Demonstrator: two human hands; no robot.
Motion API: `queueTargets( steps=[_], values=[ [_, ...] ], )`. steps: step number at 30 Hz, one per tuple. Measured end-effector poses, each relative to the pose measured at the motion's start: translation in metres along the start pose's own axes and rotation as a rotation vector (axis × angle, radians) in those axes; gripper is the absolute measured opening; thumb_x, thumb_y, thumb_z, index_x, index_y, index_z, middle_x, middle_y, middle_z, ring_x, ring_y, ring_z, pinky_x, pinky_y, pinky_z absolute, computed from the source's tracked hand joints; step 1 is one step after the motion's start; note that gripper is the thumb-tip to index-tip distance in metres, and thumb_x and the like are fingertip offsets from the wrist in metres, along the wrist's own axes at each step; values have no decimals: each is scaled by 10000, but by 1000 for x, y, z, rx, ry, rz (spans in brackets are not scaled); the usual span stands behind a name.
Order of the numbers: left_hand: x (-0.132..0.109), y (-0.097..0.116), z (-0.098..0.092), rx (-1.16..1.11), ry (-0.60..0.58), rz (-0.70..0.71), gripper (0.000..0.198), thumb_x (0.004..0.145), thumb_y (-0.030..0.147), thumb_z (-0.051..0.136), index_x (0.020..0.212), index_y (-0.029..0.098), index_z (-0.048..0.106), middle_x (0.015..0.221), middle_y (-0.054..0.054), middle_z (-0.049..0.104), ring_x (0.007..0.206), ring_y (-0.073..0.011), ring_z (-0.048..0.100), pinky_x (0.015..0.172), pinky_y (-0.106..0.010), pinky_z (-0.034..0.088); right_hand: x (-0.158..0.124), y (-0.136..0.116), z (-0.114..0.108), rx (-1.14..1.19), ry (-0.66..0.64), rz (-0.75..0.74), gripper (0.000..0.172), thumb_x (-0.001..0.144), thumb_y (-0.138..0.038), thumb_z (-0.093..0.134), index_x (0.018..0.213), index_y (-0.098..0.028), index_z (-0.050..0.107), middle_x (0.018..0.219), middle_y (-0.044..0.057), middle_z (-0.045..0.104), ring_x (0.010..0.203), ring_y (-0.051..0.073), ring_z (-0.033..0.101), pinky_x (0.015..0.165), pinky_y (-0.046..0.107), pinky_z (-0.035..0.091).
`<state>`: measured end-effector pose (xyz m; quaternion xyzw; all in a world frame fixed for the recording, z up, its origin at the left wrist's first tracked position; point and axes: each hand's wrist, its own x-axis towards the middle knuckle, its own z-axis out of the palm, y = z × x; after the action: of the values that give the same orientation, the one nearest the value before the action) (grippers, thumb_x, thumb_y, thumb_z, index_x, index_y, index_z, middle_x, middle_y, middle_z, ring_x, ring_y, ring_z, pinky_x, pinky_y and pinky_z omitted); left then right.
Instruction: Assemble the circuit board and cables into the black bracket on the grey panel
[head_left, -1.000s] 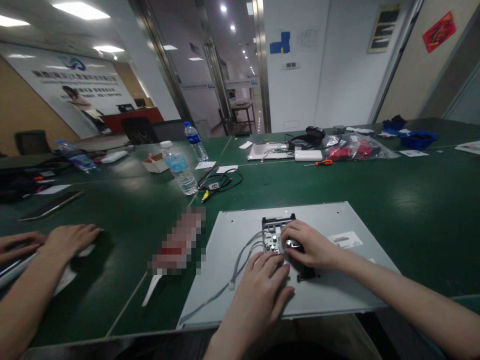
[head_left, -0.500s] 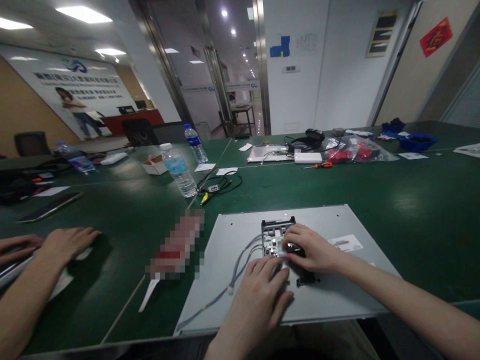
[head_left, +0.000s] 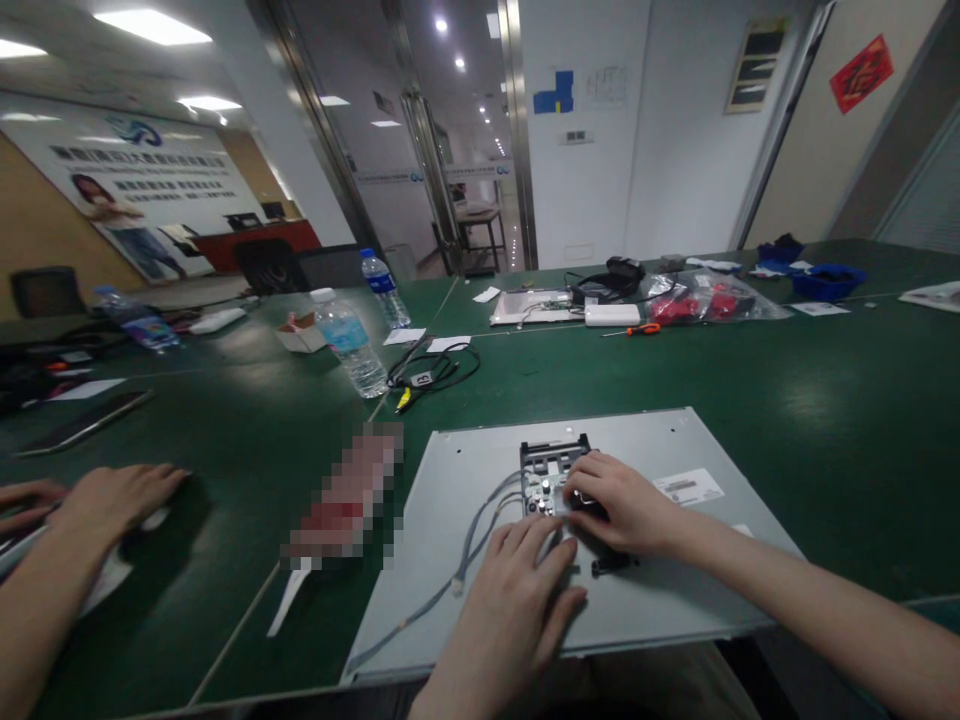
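On the green table lies a flat pale-grey metal panel [head_left: 465,600], flat side up. A black bracket frame [head_left: 556,446] sits on it, and within the frame is a small circuit board [head_left: 546,493] with grey cables [head_left: 469,545] running off to the left. My left hand [head_left: 521,585] rests its fingertips along the board's near edge, fingers stretched and thumb apart. Curled at the board's right end is my right hand [head_left: 622,505], finger and thumb bent toward each other over a dark part. Its fingers hide what lies between them.
Left of the panel is a pixelated reddish item [head_left: 345,500]. Water bottles [head_left: 351,345] and black cables [head_left: 439,370] stand beyond. An orange-handled screwdriver [head_left: 634,330] and a plastic bag [head_left: 712,297] lie at the back. Another person's hand [head_left: 124,500] is at the left.
The view has shifted slightly, with the scene moving a little left. Both my hands keep nearly the same place on the board.
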<state>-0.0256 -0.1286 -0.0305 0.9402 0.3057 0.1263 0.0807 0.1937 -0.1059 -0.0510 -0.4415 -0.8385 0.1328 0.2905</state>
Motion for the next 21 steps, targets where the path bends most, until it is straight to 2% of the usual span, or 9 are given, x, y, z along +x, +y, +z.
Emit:
queueTargets(
  steps=[5,10,21],
  values=[
    [-1,-1,1,30,-3,14,368,901,254,597,1264,249,538,1337,-60,532,1215,-278,462,1036,-497,396,3,1,-3,41,-15,-9,114,871,-192,613,984,-184,603,989,74,621,958,217,553,859,365,460],
    [1,-1,-1,36,-8,29,369,900,253,594,1266,243,545,1303,-65,561,1200,-274,480,1017,-478,421,7,4,-6,106,-19,-20,96,904,-179,576,980,-183,634,970,69,638,969,209,567,885,355,460],
    [2,2,-2,29,-16,47,354,926,255,574,1278,238,536,1306,-73,566,1226,-287,464,1019,-492,418,12,9,-1,86,-25,18,235,989,-204,443,904,-166,658,922,81,643,913,202,571,850,353,465]
  ],
)
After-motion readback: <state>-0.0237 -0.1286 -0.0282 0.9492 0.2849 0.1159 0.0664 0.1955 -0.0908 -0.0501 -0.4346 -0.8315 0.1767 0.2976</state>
